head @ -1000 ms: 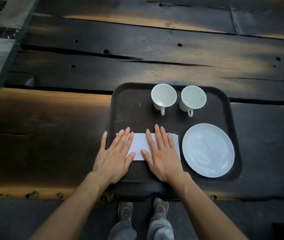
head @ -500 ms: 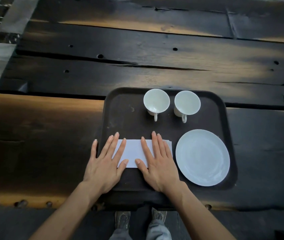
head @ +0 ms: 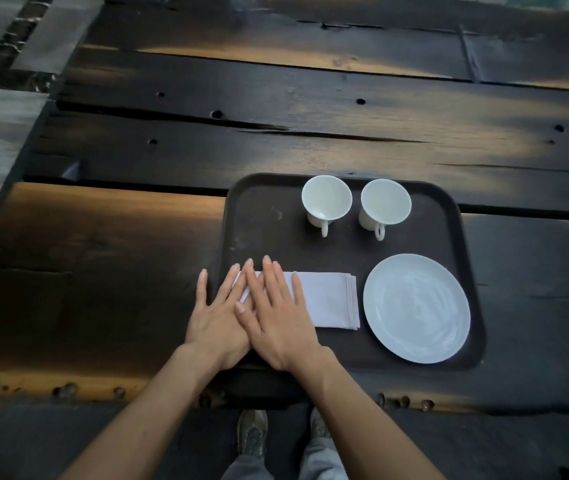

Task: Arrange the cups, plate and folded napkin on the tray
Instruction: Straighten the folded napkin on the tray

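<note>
Risk at this moment lay chiefly with the folded napkin [head: 324, 299], which rested on the tray [head: 262, 216] at its near left, just beside the plate [head: 416, 308]; both hands lay flat and unclenched, gripping nothing; the right hand [head: 278, 318] pressed the napkin's left part and overlapped the left hand [head: 215, 320], whose outer finger reached past the tray's left rim; a sideways drag under that pressure would probably have opened the folds or pushed the cloth against the plate; the two cups [head: 326, 202] stood upright at the tray's far side, well apart from the hands, and appeared unlikely to be disturbed.
</note>
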The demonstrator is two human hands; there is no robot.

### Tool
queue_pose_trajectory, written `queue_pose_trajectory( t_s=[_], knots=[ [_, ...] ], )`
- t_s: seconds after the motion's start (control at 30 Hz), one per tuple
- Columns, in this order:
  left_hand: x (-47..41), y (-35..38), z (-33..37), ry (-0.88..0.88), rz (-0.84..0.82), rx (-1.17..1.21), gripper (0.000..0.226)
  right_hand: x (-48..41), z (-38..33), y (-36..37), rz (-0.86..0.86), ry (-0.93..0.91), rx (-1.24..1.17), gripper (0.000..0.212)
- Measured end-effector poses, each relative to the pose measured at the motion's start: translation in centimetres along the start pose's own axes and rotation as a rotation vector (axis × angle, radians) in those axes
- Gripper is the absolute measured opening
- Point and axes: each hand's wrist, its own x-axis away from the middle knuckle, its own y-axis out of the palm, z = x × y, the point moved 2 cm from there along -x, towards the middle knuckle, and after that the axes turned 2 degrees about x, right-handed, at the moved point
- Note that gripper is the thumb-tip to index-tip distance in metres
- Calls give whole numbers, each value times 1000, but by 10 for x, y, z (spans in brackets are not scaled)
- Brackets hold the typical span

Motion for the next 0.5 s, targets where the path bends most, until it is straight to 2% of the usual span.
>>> queue_pose_trajectory(
  t_s=[0.1,0.23,0.5],
  knots=[
    [-1,6,1,-29,76,66,65,12,38,-7,-20,40,136,69],
    [-6,13,-2,-55,122,55,66,31,74,-23,-36,96,247,72],
    [-6,13,-3,-51,111,76,65,32,73,-28,-47,74,219,71]
  ],
)
